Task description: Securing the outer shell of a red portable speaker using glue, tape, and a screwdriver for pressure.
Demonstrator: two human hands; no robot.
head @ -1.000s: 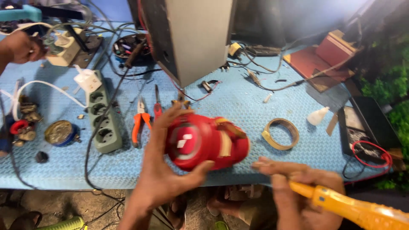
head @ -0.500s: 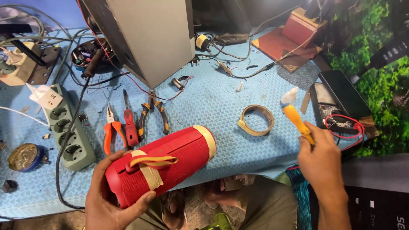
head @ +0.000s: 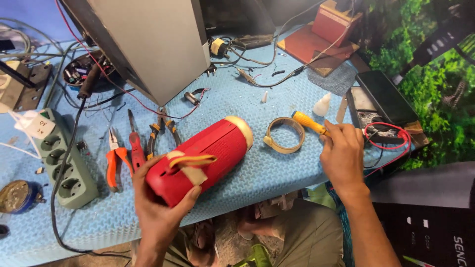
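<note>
My left hand [head: 158,210] grips the near end of a red cylindrical speaker [head: 208,153] that lies on the blue mat [head: 277,168], a tan strap taped across its top. My right hand [head: 341,153] holds a tool with a yellow handle [head: 309,122] low over the mat at the right. Its tip is hidden by my fingers. A tan ring [head: 284,134] lies between the speaker and my right hand.
Orange-handled pliers [head: 115,158], red cutters [head: 134,146] and another pair of pliers [head: 161,133] lie left of the speaker. A green power strip [head: 64,165] sits at the left edge. A grey box [head: 148,44] stands behind. Wires, a small white bottle [head: 322,105] and a black device [head: 383,99] crowd the right.
My left hand has laid the speaker down lengthwise on the mat. My right hand carried the yellow-handled tool up from the table's front edge to beside the ring.
</note>
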